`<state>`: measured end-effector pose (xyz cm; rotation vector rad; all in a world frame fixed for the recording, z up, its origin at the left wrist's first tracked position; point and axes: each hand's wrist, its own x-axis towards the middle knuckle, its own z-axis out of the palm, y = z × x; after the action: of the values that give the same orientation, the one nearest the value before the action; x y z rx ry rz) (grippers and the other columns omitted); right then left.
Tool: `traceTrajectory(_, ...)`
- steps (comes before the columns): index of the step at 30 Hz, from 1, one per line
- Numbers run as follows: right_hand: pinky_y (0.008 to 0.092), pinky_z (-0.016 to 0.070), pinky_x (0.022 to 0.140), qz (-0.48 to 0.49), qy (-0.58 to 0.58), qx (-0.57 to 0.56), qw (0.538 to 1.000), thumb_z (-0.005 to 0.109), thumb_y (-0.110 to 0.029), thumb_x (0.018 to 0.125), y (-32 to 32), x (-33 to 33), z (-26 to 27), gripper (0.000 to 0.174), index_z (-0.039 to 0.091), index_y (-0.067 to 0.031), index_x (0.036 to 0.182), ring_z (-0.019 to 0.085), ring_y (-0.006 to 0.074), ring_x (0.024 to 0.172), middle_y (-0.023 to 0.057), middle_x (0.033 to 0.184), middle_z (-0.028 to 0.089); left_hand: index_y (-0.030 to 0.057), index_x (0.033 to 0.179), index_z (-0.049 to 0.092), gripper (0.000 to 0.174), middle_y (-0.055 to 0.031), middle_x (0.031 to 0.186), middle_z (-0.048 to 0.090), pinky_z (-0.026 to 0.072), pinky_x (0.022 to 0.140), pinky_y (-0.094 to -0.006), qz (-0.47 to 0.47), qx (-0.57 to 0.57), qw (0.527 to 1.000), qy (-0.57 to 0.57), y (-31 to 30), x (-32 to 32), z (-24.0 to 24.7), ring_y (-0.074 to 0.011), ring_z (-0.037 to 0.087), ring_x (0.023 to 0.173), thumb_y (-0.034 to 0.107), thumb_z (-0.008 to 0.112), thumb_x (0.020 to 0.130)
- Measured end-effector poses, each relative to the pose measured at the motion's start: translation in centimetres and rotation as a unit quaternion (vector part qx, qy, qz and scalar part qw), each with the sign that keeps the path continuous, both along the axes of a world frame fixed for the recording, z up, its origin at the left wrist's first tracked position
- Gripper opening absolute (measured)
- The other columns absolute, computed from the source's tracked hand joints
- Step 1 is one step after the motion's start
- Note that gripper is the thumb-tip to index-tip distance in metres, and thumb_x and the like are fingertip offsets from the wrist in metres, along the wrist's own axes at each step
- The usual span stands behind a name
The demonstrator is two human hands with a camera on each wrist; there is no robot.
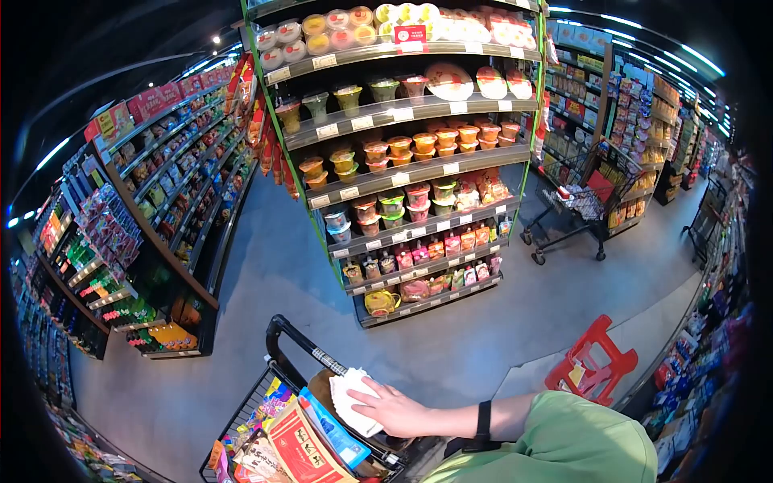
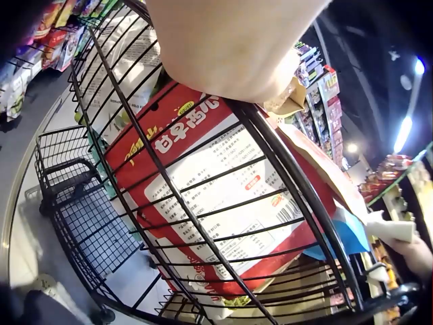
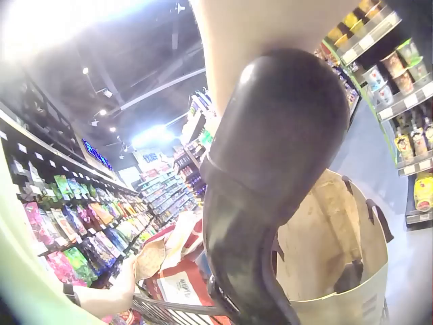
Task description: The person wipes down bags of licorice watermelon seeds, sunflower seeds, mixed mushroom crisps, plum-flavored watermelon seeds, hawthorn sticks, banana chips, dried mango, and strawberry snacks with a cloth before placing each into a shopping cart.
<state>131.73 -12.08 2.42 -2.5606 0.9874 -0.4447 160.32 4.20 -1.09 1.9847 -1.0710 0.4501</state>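
Observation:
In the head view, my right hand (image 1: 396, 412) holds a crumpled white paper (image 1: 354, 402) beside the black cart handle (image 1: 299, 346). The same hand shows with the white paper (image 2: 396, 229) at the right edge of the left wrist view. My left hand (image 2: 233, 51) is over the wire cart's rim, its fingers out of sight. From the right wrist view, the left hand (image 3: 123, 283) appears at the cart's side, finger pose unclear. A red box (image 2: 166, 128) lies inside the wire basket, and an open brown paper bag (image 3: 331, 298) stands beyond the black handle (image 3: 270, 142).
A shelf unit of cups and pouches (image 1: 419, 173) stands ahead. Another shopping cart (image 1: 576, 205) is at its right, with a red plastic stand (image 1: 592, 362) on the floor nearer the right arm. Stocked shelves (image 1: 161, 169) line the left aisle.

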Motion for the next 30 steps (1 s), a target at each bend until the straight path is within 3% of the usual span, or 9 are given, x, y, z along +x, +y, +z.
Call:
traceTrajectory(7, 0.0494, 0.0348, 0.1, -0.001, -0.018, 0.005, 1.0, 0.048, 0.006, 0.067, -5.3, 2.8, -0.1, 0.06, 0.044, -0.0057, 0.127, 0.014, 0.0369, 0.135, 0.0078, 0.146, 0.021, -0.0046, 0.122, 0.049, 0.039, -0.0207, 0.125, 0.049, 0.0393, 0.095, -0.0404, -0.006, -0.025, 0.998, 0.05, -2.1, -1.9, 5.0, -0.0317, 0.047, 0.114, 0.019, 0.045, 0.091)
traceTrajectory(8, 0.0531, 0.0354, 0.098, -0.003, -0.044, 0.006, 0.999, 0.048, 0.004, 0.07, -6.1, 3.4, -0.3, 0.052, 0.048, -0.0019, 0.122, 0.015, 0.0375, 0.135, 0.0093, 0.145, 0.023, -0.0046, 0.122, 0.049, 0.039, -0.0206, 0.125, 0.049, 0.0395, 0.095, -0.0403, -0.006, -0.023, 0.998, 0.056, -1.9, -2.1, 5.7, -0.0316, 0.048, 0.113, 0.019, 0.045, 0.091)
traceTrajectory(16, 0.0494, 0.0439, 0.09, -0.041, -0.047, 0.051, 0.997, 0.048, 0.004, 0.071, -11.1, 7.5, 0.6, 0.058, 0.042, -0.0081, 0.128, 0.026, 0.0428, 0.129, 0.0093, 0.146, 0.02, -0.0046, 0.121, 0.05, 0.038, -0.02, 0.124, 0.05, 0.0416, 0.093, -0.0394, -0.012, -0.012, 0.994, 0.111, -2.2, -4.2, 10.1, -0.0308, 0.049, 0.111, 0.018, 0.045, 0.091)
traceTrajectory(21, 0.0424, 0.0508, 0.08, -0.035, -0.06, 0.012, 0.997, 0.052, 0.002, 0.069, -13.1, 9.7, -0.8, 0.057, 0.044, -0.0062, 0.125, 0.039, 0.0409, 0.118, 0.0117, 0.144, 0.024, -0.0046, 0.12, 0.051, 0.037, -0.0197, 0.123, 0.051, 0.0429, 0.092, -0.0389, -0.058, -0.011, 0.986, 0.159, -5.3, -6.7, 11.3, -0.0303, 0.051, 0.11, 0.017, 0.045, 0.091)
traceTrajectory(26, 0.0441, 0.0515, 0.077, -0.04, -0.06, 0.022, 0.997, 0.054, 0.0, 0.069, -13.3, 10.8, -1.4, 0.056, 0.044, -0.0051, 0.124, 0.04, 0.042, 0.117, 0.0125, 0.144, 0.023, -0.0046, 0.12, 0.051, 0.036, -0.0193, 0.122, 0.052, 0.0442, 0.091, -0.0383, -0.096, -0.008, 0.974, 0.206, -7.3, -9.6, 11.2, -0.0298, 0.052, 0.109, 0.016, 0.045, 0.091)
traceTrajectory(29, 0.0453, 0.0512, 0.076, -0.048, -0.05, 0.015, 0.997, 0.053, -0.003, 0.072, -13.6, 11.6, -1.6, 0.053, 0.044, -0.0025, 0.124, 0.039, 0.0426, 0.119, 0.0146, 0.145, 0.02, -0.0034, 0.113, 0.057, 0.031, -0.0169, 0.115, 0.056, 0.05, 0.081, -0.0335, -0.078, 0.001, 0.983, 0.165, -8.9, -8.4, 9.9, -0.0271, 0.058, 0.098, 0.011, 0.044, 0.088)
traceTrajectory(30, 0.0453, 0.0512, 0.075, -0.05, -0.053, 0.019, 0.997, 0.053, -0.003, 0.073, -13.6, 11.8, -1.8, 0.051, 0.045, -0.002, 0.123, 0.039, 0.0425, 0.119, 0.0149, 0.145, 0.021, -0.0009, 0.12, 0.052, 0.035, -0.0166, 0.118, 0.055, 0.0478, 0.085, -0.0331, -0.082, 0.045, 0.992, 0.082, -8.7, -7.4, 8.8, -0.0269, 0.055, 0.102, 0.016, 0.043, 0.09)
